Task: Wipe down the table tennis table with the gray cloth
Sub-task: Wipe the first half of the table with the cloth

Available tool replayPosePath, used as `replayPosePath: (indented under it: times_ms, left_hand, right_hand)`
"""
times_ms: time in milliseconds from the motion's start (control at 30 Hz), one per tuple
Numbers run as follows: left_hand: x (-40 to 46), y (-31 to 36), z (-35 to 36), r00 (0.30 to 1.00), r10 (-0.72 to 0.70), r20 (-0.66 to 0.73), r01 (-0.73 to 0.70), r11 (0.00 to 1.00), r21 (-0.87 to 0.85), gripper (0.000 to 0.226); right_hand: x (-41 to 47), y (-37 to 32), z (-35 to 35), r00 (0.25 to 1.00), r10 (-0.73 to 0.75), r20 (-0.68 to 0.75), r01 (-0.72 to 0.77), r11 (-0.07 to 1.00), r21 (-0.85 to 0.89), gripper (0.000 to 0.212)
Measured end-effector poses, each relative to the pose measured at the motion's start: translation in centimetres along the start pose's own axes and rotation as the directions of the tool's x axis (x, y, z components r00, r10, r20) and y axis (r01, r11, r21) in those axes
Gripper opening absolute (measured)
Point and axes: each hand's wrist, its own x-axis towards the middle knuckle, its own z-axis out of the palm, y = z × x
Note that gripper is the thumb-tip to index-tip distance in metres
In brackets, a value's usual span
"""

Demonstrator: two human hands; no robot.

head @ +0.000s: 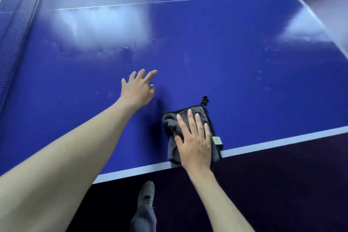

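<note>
The blue table tennis table (235, 58) fills most of the view. A folded gray cloth (170, 121) lies at the table's near edge, over the white border line, with a dark loop at its far corner. My right hand (194, 139) presses flat on the cloth with straight fingers. My left hand (138, 88) is stretched out further onto the blue surface, left of the cloth, fingers spread and holding nothing.
The net (17, 30) runs along the left side. A white centre line (169, 1) crosses the far part of the table. Smudges and glare mark the surface. My shoe (146, 195) and trouser leg show on the dark floor below the near edge.
</note>
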Motion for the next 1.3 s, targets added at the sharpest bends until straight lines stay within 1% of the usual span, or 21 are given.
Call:
replayPosePath:
  times_ms: [67, 133, 200, 267, 367, 467, 567, 700, 800, 933, 1067, 1133, 1233, 1300]
  left_hand:
    - [1.5, 0.0, 0.0, 1.000, 0.017, -0.006, -0.017, 1.000, 0.003, 0.056]
    - [3.0, -0.3, 0.1, 0.999, 0.013, -0.031, -0.014, 0.999, -0.040, 0.053]
    - [3.9, -0.7, 0.6, 0.999, -0.001, -0.050, -0.003, 0.997, -0.083, 0.050]
    - [4.1, -0.5, 1.5, 0.996, -0.028, -0.083, 0.021, 0.996, -0.083, 0.047]
    - [4.0, 0.1, 3.0, 0.993, -0.050, -0.107, 0.043, 0.997, -0.067, 0.049]
    - [4.3, -0.4, 3.5, 0.992, -0.041, -0.122, 0.039, 0.999, -0.023, 0.053]
    - [4.5, -0.7, 3.7, 0.990, -0.034, -0.138, 0.032, 0.999, -0.011, 0.060]
    - [4.6, -0.4, 3.9, 0.990, -0.051, -0.135, 0.045, 0.998, -0.046, 0.060]
    - [4.5, -0.3, 3.6, 0.990, -0.060, -0.126, 0.052, 0.996, -0.066, 0.059]
    - [4.3, -0.2, 3.0, 0.991, -0.079, -0.104, 0.067, 0.992, -0.111, 0.054]
    - [4.3, -0.1, 2.6, 0.991, -0.098, -0.089, 0.085, 0.986, -0.142, 0.054]
    - [3.9, -0.1, 2.2, 0.994, -0.088, -0.065, 0.080, 0.990, -0.119, 0.055]
    - [3.6, 0.1, 1.4, 0.998, -0.067, -0.003, 0.067, 0.997, -0.037, 0.060]
    - [3.3, 0.2, 0.9, 0.994, -0.084, 0.064, 0.086, 0.996, -0.037, 0.063]
  right_hand:
    - [1.3, 0.0, 0.1, 1.000, 0.007, -0.004, -0.007, 1.000, -0.006, 0.065]
    - [4.1, 0.0, 0.2, 0.999, 0.012, -0.030, -0.012, 1.000, -0.006, 0.066]
    - [8.8, 0.0, 0.5, 0.997, 0.030, -0.069, -0.029, 1.000, 0.011, 0.065]
    - [14.7, -0.1, 0.9, 0.994, 0.054, -0.097, -0.052, 0.998, 0.026, 0.064]
    - [23.3, -0.8, 1.4, 0.990, 0.058, -0.130, -0.054, 0.998, 0.038, 0.062]
    - [30.9, -1.5, 1.3, 0.995, 0.061, -0.073, -0.059, 0.998, 0.027, 0.059]
    - [37.2, -2.0, 1.3, 0.996, 0.079, -0.048, -0.077, 0.996, 0.044, 0.056]
    - [40.3, -1.9, 1.3, 0.997, 0.081, -0.008, -0.080, 0.995, 0.055, 0.056]
    - [38.8, -1.4, 1.0, 0.999, 0.054, 0.000, -0.054, 0.996, 0.076, 0.056]
    - [32.5, -0.9, 0.4, 1.000, 0.025, -0.003, -0.025, 0.995, 0.096, 0.057]
    - [22.5, 0.2, 0.2, 1.000, -0.022, -0.008, 0.023, 0.995, 0.101, 0.058]
    - [16.6, 1.1, -0.2, 0.999, -0.044, -0.002, 0.044, 0.994, 0.095, 0.060]
    - [7.8, 2.6, -1.0, 0.998, -0.066, 0.012, 0.065, 0.996, 0.064, 0.065]
    - [3.0, 3.7, -1.3, 0.996, -0.083, 0.044, 0.082, 0.996, 0.033, 0.067]
